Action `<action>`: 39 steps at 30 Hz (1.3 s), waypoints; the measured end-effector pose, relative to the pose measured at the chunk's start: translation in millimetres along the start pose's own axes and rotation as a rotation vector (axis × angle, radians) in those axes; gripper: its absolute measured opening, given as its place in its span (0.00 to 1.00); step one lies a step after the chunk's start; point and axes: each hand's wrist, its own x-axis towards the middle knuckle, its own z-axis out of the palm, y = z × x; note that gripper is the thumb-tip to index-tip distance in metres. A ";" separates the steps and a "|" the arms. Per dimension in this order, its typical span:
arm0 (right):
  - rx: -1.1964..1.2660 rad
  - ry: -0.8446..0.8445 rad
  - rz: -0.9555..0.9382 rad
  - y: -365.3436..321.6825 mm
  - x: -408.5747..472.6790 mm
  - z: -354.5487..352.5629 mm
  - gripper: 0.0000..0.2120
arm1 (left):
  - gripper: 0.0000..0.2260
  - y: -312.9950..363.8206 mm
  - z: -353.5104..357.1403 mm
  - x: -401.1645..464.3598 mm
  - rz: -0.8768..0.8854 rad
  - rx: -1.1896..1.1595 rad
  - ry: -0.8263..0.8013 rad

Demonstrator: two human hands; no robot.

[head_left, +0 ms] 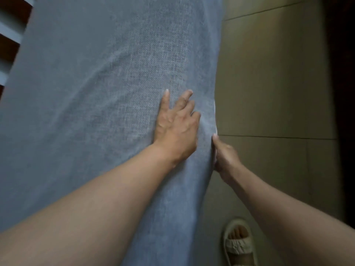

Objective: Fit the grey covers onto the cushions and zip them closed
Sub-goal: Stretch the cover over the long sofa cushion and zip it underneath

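One grey cover (pixel 96 93) | white cushion (pixel 215 129) showing at edge | right hand (pixel 226 156) there

The big grey cover (pixel 99 93) is stretched over a cushion. A thin white strip of cushion (pixel 215 120) peeks out at its right edge.

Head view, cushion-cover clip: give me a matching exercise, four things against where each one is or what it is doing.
Things:
1. left hand
2. right hand
3. grey cover
4. sandalled foot

States:
A. on the tiled floor, lower right
B. fills the left and middle of the view
C. at the cover's right edge
D. pressed on the cover's face, fingers spread

Pairs: 1-D, 2-C, 3-B, 4-A
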 end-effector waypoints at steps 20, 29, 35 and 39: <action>-0.348 0.381 -0.289 121.6 -50.5 11.3 0.21 | 0.17 52.5 36.7 -162.4 0.007 -0.006 0.105; -0.284 0.073 0.080 257.0 -162.2 -30.6 0.31 | 0.17 89.0 53.1 -312.3 0.083 -0.111 -0.005; -0.367 0.219 -0.098 280.6 -179.8 -26.5 0.29 | 0.21 106.2 61.6 -351.6 0.065 -0.156 0.024; -0.509 0.215 -0.179 288.0 -160.5 -13.4 0.28 | 0.18 112.5 63.3 -350.8 0.008 -0.117 0.033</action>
